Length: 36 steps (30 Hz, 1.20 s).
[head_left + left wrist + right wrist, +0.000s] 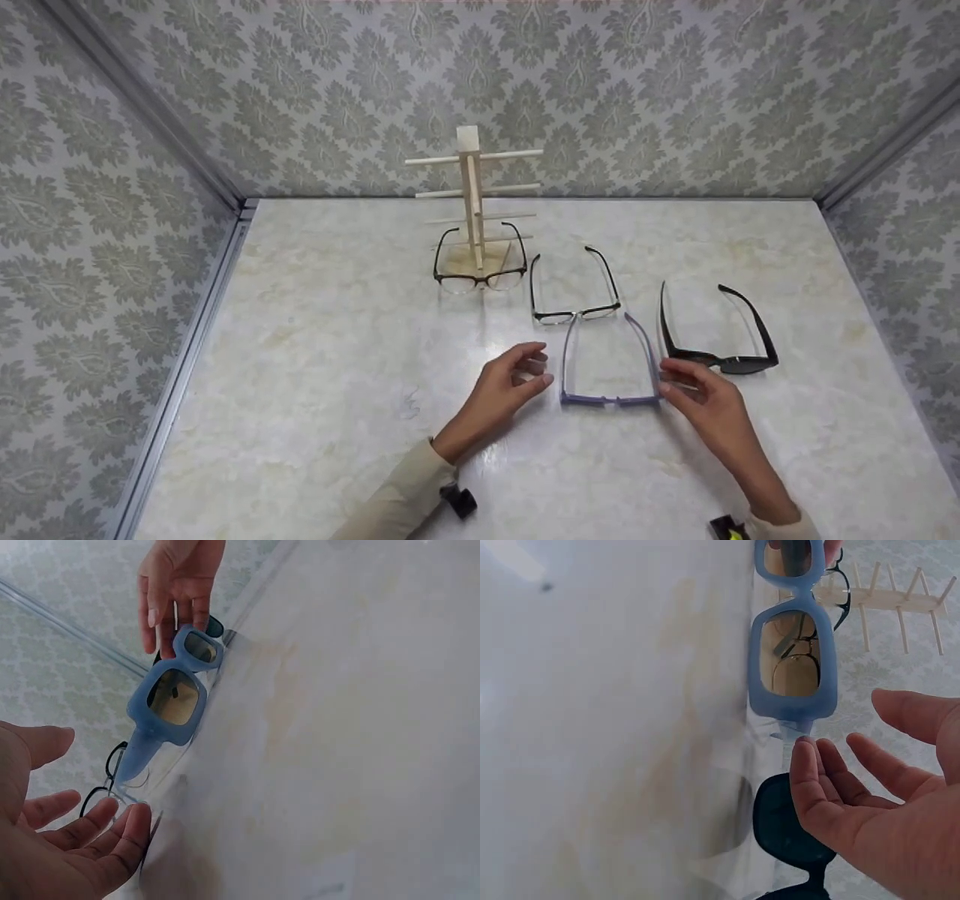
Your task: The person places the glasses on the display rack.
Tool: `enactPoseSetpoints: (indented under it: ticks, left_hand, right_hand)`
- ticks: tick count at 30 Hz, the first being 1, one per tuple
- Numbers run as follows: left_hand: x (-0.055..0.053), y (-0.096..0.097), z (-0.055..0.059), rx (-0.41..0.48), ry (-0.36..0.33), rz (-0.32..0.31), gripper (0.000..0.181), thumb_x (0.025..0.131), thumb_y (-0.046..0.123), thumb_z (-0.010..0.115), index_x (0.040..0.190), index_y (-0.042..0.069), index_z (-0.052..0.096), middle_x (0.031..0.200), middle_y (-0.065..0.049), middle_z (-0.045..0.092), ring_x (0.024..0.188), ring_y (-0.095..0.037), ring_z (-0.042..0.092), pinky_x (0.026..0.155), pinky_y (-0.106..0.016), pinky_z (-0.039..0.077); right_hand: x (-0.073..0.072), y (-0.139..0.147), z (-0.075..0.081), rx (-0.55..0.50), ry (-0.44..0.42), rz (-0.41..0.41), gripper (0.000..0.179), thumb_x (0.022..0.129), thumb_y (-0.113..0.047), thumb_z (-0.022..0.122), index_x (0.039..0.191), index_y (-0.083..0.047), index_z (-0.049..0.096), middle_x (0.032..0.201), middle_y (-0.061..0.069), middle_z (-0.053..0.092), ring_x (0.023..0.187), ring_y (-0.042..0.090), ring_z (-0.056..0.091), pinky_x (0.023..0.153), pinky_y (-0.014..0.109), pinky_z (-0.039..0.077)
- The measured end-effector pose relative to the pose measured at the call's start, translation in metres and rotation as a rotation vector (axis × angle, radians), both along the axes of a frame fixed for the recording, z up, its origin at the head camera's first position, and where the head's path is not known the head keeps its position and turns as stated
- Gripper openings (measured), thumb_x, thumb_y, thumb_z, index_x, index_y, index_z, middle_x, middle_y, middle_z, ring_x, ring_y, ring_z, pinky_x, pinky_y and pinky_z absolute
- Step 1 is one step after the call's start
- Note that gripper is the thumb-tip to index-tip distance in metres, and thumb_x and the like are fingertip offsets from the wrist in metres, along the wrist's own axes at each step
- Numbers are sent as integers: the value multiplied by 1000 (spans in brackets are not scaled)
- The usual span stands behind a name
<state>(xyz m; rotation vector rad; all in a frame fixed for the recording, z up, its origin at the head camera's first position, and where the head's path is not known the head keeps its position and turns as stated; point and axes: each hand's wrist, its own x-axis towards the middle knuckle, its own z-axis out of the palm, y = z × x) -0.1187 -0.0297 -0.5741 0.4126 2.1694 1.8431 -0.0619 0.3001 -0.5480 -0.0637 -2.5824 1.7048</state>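
Note:
Blue-framed sunglasses rest on the table in front of me, lenses toward me and temples spread toward the back. My left hand is just left of their frame, fingers loosely bent, thumb apart, holding nothing. On the other side, my right hand has its fingertips right at the frame's right corner; in the right wrist view, the right thumb stands well away from the fingers. Black sunglasses lie just beyond the right hand. Behind the blue pair are dark-rimmed eyeglasses with open temples.
A wooden eyewear stand with several crossbars rises toward the back. Another pair of black-rimmed eyeglasses sits at its base. Patterned walls enclose the marbled white table at the back and both sides.

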Motion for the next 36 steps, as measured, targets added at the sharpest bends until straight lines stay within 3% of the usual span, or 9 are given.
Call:
enactPoseSetpoints:
  ticks: [6, 16, 24, 31, 36]
  left_hand:
    - [3, 7, 0, -3, -51, -11, 53, 106, 21, 77, 153, 2, 62, 135, -14, 71, 118, -24, 71, 96, -32, 60]
    - [5, 17, 0, -12, -79, -43, 54, 103, 13, 80, 153, 6, 62, 133, -8, 72, 108, -15, 72, 87, -27, 61]
    - [4, 21, -1, -16, -83, -58, 51, 101, 9, 80, 148, -1, 64, 131, -16, 73, 100, -14, 72, 80, -23, 60]
    - [0, 23, 1, -36, -113, -86, 50, 100, 10, 82, 146, 0, 68, 127, -14, 73, 98, -12, 70, 81, -24, 61]
    - [0, 23, 1, -26, -93, -76, 46, 99, 7, 83, 142, -2, 70, 123, -15, 74, 98, -12, 71, 82, -23, 60]
  right_hand:
    - [0, 3, -7, -8, -77, -4, 43, 102, -4, 80, 142, 5, 69, 137, 23, 72, 114, 3, 70, 93, 12, 56]
    - [-1, 3, -11, -35, -101, -4, 49, 101, -4, 81, 146, 5, 66, 134, 25, 72, 109, 7, 71, 90, 16, 58]
    - [-1, 6, -15, -48, -132, 0, 51, 101, -7, 81, 148, 6, 64, 137, 25, 70, 111, 4, 68, 91, 16, 58]
    - [-3, 7, -15, -56, -148, 14, 52, 102, -7, 81, 149, 6, 63, 139, 26, 70, 113, 6, 69, 92, 17, 59]
    - [-2, 6, -10, -63, -184, 41, 54, 102, -6, 80, 151, 8, 60, 133, 27, 71, 106, 8, 72, 87, 22, 62]
